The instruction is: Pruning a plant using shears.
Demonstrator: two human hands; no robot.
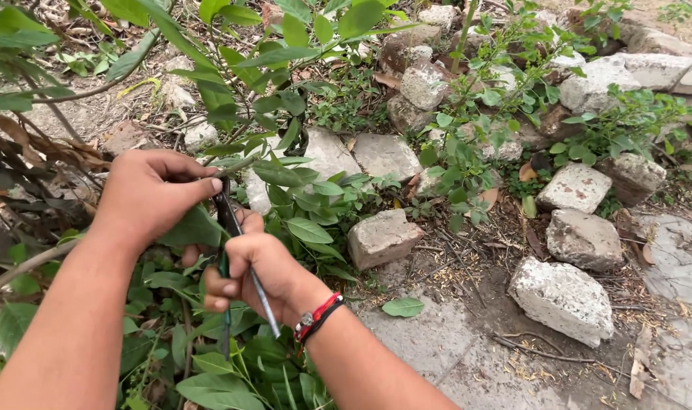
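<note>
On the far left, thin brown branches (27, 140) cross over dry leaves and bare soil. Just inside them the left hand (150, 196) is curled shut, its thumb and fingers pinching a thin green stem (236, 165) that runs up toward the leafy shrub (247, 68) above. The stem sits between the two hands, at the top of the tool.

Below and slightly right, the right hand (259, 273) is wrapped tight around a pair of pruning shears (228, 228). The dark blades point up and meet the stem right by the left thumb; one metal handle sticks out under the palm, and a green-tipped handle shows beside the fingers. Whether the blades are closed on the stem I cannot tell. A red and black wristband (317, 316) circles the right wrist.

Under both hands lies a mat of broad green leaves (217, 372). Further right, a squarish grey stone (382, 237) rests on the ground, with a single fallen leaf (403, 307) near it on flat paving (437, 342). Beyond that, more rough stones (562, 296) line up among small weeds (475, 144), and dry twigs litter the dirt.
</note>
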